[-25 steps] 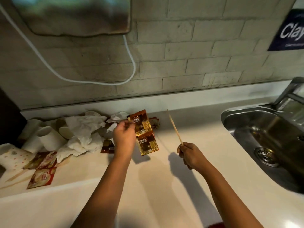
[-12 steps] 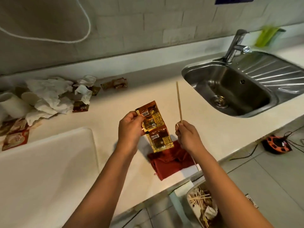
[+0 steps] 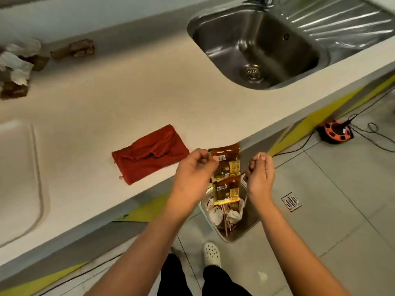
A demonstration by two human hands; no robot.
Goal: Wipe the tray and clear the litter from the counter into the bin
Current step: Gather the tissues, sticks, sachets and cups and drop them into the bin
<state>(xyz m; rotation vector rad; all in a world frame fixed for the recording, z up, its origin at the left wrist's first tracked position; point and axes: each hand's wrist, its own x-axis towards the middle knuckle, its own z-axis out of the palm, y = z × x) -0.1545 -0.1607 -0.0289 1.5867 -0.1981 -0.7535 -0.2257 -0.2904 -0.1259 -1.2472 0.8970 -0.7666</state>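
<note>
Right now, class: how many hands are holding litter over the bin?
2. The left hand pinches the sachet strip above the bin; the right hand grips a thin stick beside it, mostly hidden in the fist.

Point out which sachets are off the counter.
The gold sachet strip pinched in the left hand, hanging over the bin. The brown sachets lie on the counter.

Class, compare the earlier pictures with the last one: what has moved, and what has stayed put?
Both hands came off the counter to above the bin. Left hand still pinches the sachets; right hand still holds the stick. The red cloth stayed.
</note>
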